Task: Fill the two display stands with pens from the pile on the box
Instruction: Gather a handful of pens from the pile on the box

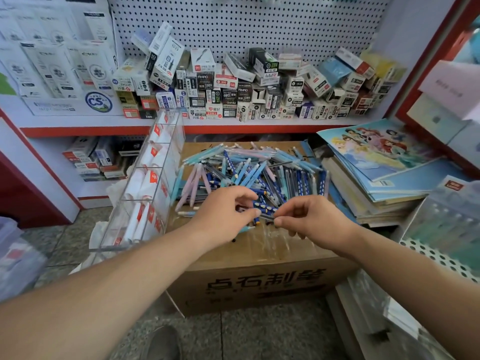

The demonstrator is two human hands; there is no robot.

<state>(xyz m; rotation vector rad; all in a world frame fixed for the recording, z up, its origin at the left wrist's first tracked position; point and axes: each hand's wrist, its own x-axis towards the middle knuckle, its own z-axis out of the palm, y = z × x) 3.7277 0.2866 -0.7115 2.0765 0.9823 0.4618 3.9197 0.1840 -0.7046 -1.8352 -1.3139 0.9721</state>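
Where the brown cardboard box (259,281) shows its glossy taped top, a clear acrylic display stand (145,183), tiered into square compartments, stands at the box's left edge. Slim plastic pens (249,170) lie heaped on the box's far half. Over its middle, the left hand (223,214) and right hand (311,219) each pinch an end of one dark pen (267,216).

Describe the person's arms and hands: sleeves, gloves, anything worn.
The left hand and right hand wear no gloves; no ring, watch or wristband shows. The left arm and right arm are bare to the picture's edge, with no sleeve in view.
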